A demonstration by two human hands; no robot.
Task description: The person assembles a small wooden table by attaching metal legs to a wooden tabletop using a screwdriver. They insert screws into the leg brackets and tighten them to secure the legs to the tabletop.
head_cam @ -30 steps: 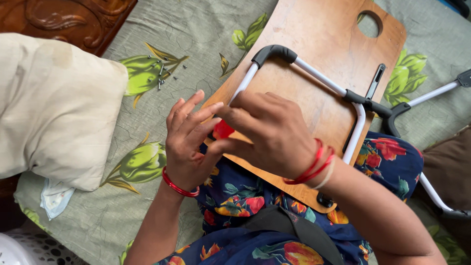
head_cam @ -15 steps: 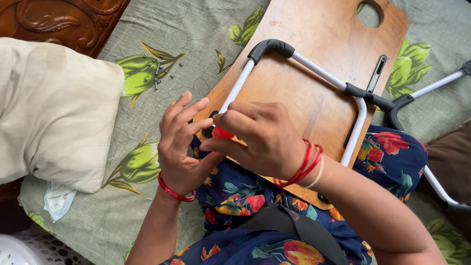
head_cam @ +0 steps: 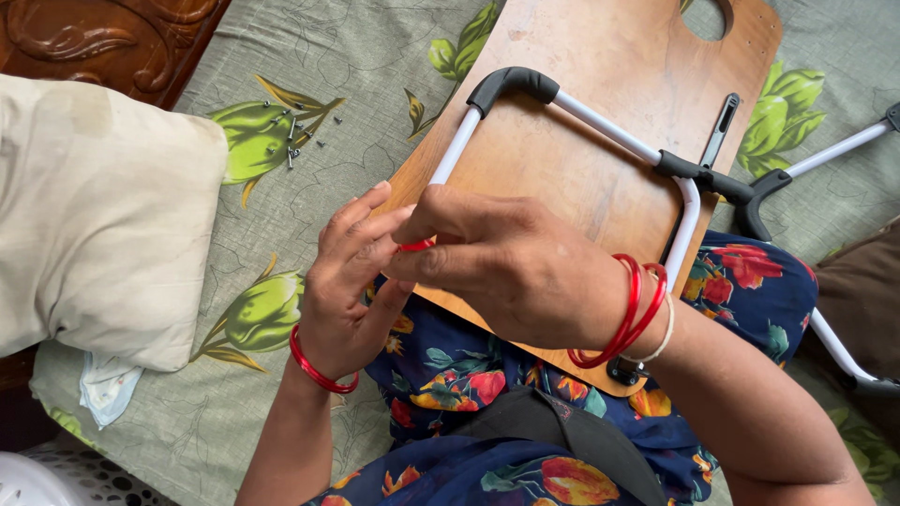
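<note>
L hand [head_cam: 349, 286] and R hand [head_cam: 506, 267] meet at near corner of wooden board [head_cam: 600, 178], fingers pinching a small red item [head_cam: 417, 245], mostly hidden. White tube frame [head_cam: 562, 108] w/ black corner grips lies on board. Board rests on lap, floral fabric. Cream pillow [head_cam: 94, 206] to left. Small screws [head_cam: 292, 136] loose on green leaf-print sheet [head_cam: 281, 56].

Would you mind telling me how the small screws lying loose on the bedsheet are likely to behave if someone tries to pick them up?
The small screws look tiny and scattered, so they probably need a fingertip pinch one by one. They lie on a soft, wrinkled bedsheet, so a push may sink them into folds rather than slide them. Being round-shanked, they could roll if the sheet shifts.
</note>
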